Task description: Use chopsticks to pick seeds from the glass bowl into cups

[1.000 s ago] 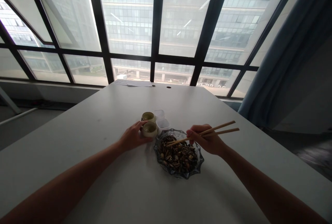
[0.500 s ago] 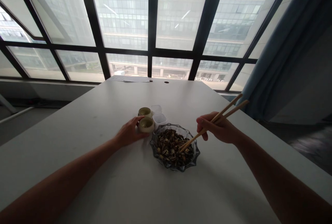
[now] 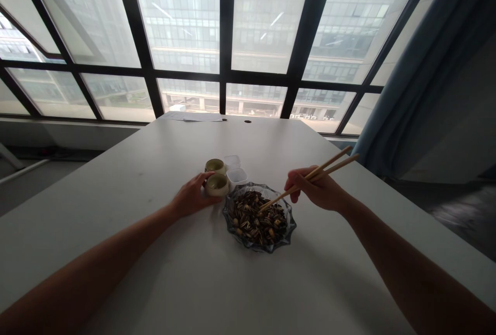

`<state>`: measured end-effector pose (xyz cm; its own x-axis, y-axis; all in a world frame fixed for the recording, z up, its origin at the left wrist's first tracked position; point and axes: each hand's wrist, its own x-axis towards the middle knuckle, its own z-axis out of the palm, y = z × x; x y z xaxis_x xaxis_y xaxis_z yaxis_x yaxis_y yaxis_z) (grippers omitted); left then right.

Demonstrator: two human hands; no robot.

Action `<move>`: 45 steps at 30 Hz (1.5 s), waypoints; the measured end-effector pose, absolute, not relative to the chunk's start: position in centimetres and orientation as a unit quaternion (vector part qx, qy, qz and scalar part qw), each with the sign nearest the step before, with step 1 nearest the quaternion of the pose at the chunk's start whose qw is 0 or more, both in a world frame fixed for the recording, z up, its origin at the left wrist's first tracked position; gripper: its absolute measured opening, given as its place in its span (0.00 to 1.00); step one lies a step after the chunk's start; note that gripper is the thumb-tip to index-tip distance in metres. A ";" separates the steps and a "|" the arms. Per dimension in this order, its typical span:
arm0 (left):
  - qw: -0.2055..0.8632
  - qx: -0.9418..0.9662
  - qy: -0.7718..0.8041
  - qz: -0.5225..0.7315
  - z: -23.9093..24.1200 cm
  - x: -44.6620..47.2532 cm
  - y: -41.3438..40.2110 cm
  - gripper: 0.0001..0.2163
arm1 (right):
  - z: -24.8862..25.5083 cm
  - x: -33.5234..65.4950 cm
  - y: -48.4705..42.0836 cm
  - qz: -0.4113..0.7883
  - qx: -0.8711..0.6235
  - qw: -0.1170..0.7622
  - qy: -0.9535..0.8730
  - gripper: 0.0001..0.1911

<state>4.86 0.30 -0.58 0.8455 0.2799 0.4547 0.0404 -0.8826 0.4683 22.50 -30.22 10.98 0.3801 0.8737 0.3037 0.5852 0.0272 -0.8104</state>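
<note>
My right hand is closed around a pair of wooden chopsticks. Their tips reach down into a dark glass dish filled with striped sunflower seeds. My left hand rests on the white table with its fingers curled round the nearer of two small cream cups. The second cup stands just behind it. Two small clear plastic containers sit to the right of the cups, behind the dish.
Sheets of paper lie at the table's far edge below a large black-framed window. A blue-grey curtain hangs at the right. The floor drops away left of the table.
My right hand swung the chopsticks from pointing left over the dish to a steeper angle, then drew back a little, tips now in the seeds' middle. My left hand stayed on the cup.
</note>
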 end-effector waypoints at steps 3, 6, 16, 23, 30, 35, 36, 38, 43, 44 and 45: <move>0.229 0.933 0.079 0.268 -0.8 4.9 0.5 0.36 | 11.8 22.7 -30.9 0.189 -0.677 0.450 -0.551 0.28; 0.233 0.931 0.076 0.271 -0.9 5.0 0.5 0.36 | 12.4 22.7 -31.3 0.214 -0.673 0.408 -0.578 0.24; 0.233 0.932 0.083 0.264 -0.7 4.9 0.3 0.36 | 12.4 22.2 -31.0 0.224 -0.666 0.359 -0.615 0.19; 0.236 0.932 0.076 0.264 -0.9 5.0 0.4 0.36 | 12.3 22.8 -31.1 0.243 -0.667 0.391 -0.585 0.22; 0.230 0.932 0.076 0.269 -0.8 4.9 0.4 0.36 | 11.7 23.7 -31.0 0.217 -0.676 0.448 -0.544 0.25; 0.235 0.932 0.078 0.263 -0.9 4.9 0.4 0.36 | 10.0 24.7 -30.2 0.184 -0.680 0.527 -0.476 0.28; 0.235 0.932 0.080 0.262 -0.9 4.9 0.4 0.36 | 9.7 24.9 -30.0 0.183 -0.678 0.541 -0.463 0.28; 0.234 0.933 0.083 0.259 -0.9 5.0 0.4 0.36 | 9.0 25.3 -29.6 0.184 -0.675 0.563 -0.441 0.29; 0.235 0.930 0.080 0.269 -0.8 5.0 0.2 0.36 | 8.2 25.7 -29.2 0.184 -0.670 0.584 -0.420 0.29; 0.236 0.930 0.080 0.272 -0.8 4.9 0.2 0.36 | 8.2 25.7 -29.2 0.182 -0.668 0.586 -0.421 0.29; 0.236 0.929 0.080 0.274 -0.8 4.9 0.2 0.36 | 8.2 25.7 -29.2 0.179 -0.665 0.589 -0.423 0.28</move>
